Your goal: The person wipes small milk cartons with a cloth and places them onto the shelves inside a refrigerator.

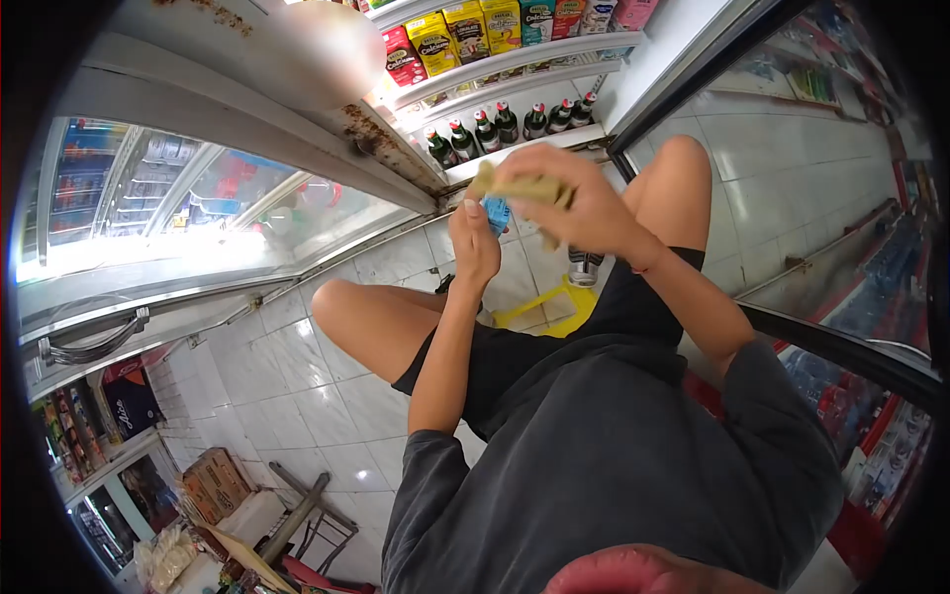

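Observation:
My left hand is closed around a small blue-labelled drink container, mostly hidden by my fingers, so I cannot tell if it is a carton or a can. Against its top, my right hand, blurred by motion, grips a khaki cloth. Both hands are in front of the open fridge, above my spread knees. Several dark green bottles stand on the fridge's bottom shelf, just beyond my hands.
Colourful drink cartons line the shelf above the bottles. A glass fridge door stands open at right. Between my feet are a yellow plastic bag and a silvery can. Another glass-fronted cooler is at left.

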Demonstrator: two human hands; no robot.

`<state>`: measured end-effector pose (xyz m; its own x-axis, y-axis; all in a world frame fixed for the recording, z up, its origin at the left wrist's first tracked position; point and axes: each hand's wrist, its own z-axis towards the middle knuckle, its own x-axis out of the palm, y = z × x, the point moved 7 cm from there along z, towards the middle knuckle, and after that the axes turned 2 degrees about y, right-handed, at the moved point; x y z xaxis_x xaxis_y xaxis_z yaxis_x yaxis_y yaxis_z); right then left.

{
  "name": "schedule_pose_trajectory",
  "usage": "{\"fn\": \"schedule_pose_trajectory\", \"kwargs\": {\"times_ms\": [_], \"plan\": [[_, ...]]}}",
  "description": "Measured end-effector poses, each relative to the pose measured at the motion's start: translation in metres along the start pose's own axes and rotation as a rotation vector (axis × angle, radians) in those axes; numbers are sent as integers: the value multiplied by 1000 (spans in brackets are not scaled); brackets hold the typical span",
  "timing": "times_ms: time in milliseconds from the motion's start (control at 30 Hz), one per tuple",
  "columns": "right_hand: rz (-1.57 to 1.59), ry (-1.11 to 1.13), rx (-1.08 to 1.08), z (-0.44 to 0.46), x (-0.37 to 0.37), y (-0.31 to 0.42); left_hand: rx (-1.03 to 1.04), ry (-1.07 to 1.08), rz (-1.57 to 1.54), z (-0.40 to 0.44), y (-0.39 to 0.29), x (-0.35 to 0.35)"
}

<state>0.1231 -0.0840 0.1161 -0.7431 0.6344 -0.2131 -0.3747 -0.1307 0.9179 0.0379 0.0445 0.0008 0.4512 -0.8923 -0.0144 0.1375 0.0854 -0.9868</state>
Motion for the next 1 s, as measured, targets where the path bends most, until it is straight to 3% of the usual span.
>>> {"fn": "schedule_pose_trajectory", "kwargs": {"times_ms": [33,200,300,400,467,533,600,633,700,800,867,933,1000], "plan": [[-248,101,-152,2,11,18,58,-19,38,-2,0,-1],[-466,105,-205,9,11,-4,0,21,22,-15,-6,-6],[-313,-19,129,17,-13,-42,-381,-10,-744,-19,8,-3],[-75,-124,193,22,-11,-40,-522,-45,-948,-20,5,-2],[-65,-85,170,27,3,-29,-508,-23,-932,-16,7,-2],[-233,-26,-87,31,25,-1,-563,-63,-934,-18,10,1],[-265,75,-86,27,44,5,-535,-169,-890,-18,13,1],[-382,171,-186,22,60,2,-500,-274,-846,-18,16,-6],[-621,276,-303,7,82,-6,-558,-284,-915,-21,23,-11],[-588,306,-207,-13,81,-15,-676,-351,-986,-30,35,-19],[-551,377,-144,-28,79,-13,-528,-158,-1213,-19,48,-24],[-517,440,-78,-31,71,-12,-428,-179,-1125,-9,40,-34],[-150,560,4,-28,63,-7,-440,-210,-846,-10,34,-42]]}}
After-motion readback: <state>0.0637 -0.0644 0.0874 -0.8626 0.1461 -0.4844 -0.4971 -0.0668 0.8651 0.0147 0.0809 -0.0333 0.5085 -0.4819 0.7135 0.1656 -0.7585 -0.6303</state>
